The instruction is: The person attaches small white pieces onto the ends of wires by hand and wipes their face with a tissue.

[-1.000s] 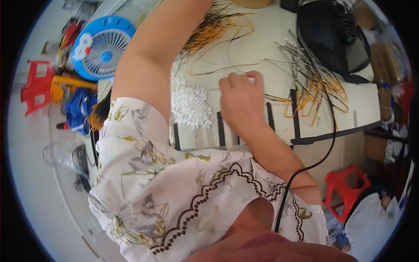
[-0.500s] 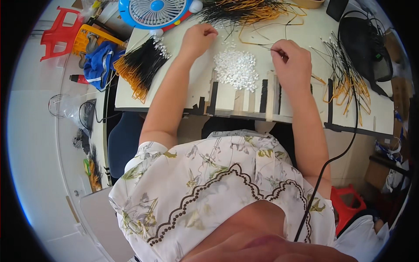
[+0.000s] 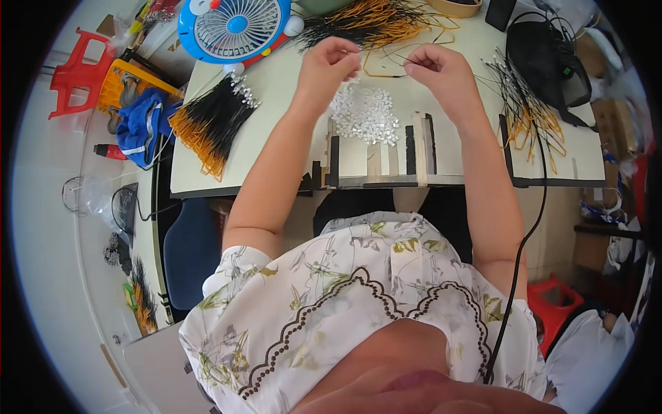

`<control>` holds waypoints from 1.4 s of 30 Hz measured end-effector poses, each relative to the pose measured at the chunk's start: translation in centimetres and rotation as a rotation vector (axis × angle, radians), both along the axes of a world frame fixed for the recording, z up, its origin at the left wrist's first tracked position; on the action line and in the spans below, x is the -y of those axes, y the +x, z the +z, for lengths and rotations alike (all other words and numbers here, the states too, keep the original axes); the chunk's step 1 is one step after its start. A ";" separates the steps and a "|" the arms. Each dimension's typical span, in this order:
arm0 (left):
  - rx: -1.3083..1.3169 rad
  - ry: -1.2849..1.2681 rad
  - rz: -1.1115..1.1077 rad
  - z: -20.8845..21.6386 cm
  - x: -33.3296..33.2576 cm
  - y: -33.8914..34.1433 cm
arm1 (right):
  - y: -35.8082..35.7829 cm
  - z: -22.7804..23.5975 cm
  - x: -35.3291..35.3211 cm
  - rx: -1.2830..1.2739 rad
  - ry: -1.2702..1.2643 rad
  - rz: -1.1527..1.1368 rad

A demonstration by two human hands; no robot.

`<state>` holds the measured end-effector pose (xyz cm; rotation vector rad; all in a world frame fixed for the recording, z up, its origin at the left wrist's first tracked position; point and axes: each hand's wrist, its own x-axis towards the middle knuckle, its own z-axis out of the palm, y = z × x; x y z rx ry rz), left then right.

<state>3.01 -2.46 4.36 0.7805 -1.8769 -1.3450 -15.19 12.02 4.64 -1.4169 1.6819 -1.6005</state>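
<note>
Over the table's far middle, my right hand (image 3: 439, 74) pinches an orange-and-black wire (image 3: 383, 74), whose thin dark ends reach left toward my other hand. My left hand (image 3: 329, 77) has thumb and fingers drawn together beside the far edge of the white pile; whatever is between the fingertips is too small to make out. Between my forearms lies a heap of small white plastic connectors (image 3: 367, 114). To the left rests a fanned bundle of black-and-orange wires (image 3: 215, 125) with white tips. A looser bundle of similar wires (image 3: 532, 114) lies on the right.
A blue-rimmed fan (image 3: 236, 26) stands at the far left, beside another wire heap (image 3: 386, 22). A black bag (image 3: 541, 62) is at the far right, and a black cable (image 3: 541, 207) hangs past my right arm. Dark tape strips (image 3: 411, 150) line the table's near edge.
My left hand has come toward the right, near the pile's far edge. The right hand has risen slightly and shifted left with the wire. The whole view has shifted a little.
</note>
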 end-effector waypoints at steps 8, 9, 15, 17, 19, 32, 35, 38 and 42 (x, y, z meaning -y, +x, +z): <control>-0.306 0.470 -0.196 0.7 -4.7 -3.0 | 0.8 -0.9 -0.5 0.076 -0.112 -0.066; -0.322 0.477 -0.193 0.5 -4.9 -3.1 | 0.8 -1.0 -0.6 0.048 -0.097 -0.067; -0.358 0.450 -0.168 0.1 -5.2 -3.0 | 1.2 -0.6 -1.0 0.024 -0.068 -0.078; -0.374 0.473 -0.183 -0.3 -4.8 -2.9 | 1.3 -0.6 -1.0 0.001 -0.078 -0.073; -0.391 0.498 -0.200 -0.5 -4.7 -2.9 | 1.2 -0.6 -1.1 -0.023 -0.087 -0.070; -0.418 0.374 -0.275 -0.7 -5.1 -3.0 | 0.4 -1.3 -1.0 0.126 -0.008 0.018; -0.411 0.339 -0.275 -0.8 -5.2 -3.0 | 0.3 -1.3 -1.1 0.176 -0.003 0.055; -0.406 0.332 -0.272 -0.8 -5.3 -3.0 | 0.2 -1.6 -1.0 0.178 -0.019 0.062; -0.378 0.301 -0.246 -0.9 -5.3 -2.9 | 0.3 -1.6 -1.1 0.156 -0.011 0.070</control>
